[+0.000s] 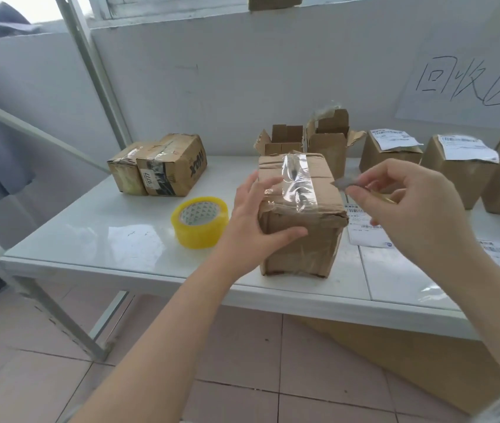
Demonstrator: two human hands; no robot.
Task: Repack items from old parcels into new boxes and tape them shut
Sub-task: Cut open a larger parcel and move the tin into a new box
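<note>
Informal parcel-packing station. A white worktop [105, 236] carries opened cardboard boxes [328, 148], labelled parcels [453, 175], loose shipping labels [364, 230] and a roll of yellow packing tape [201, 224]. A handwritten sign [465, 83] on the wall reads 回收区.

Bare table [96, 236] left of the tape roll [200, 221]; boxes [462, 166] crowd the right rear.
</note>
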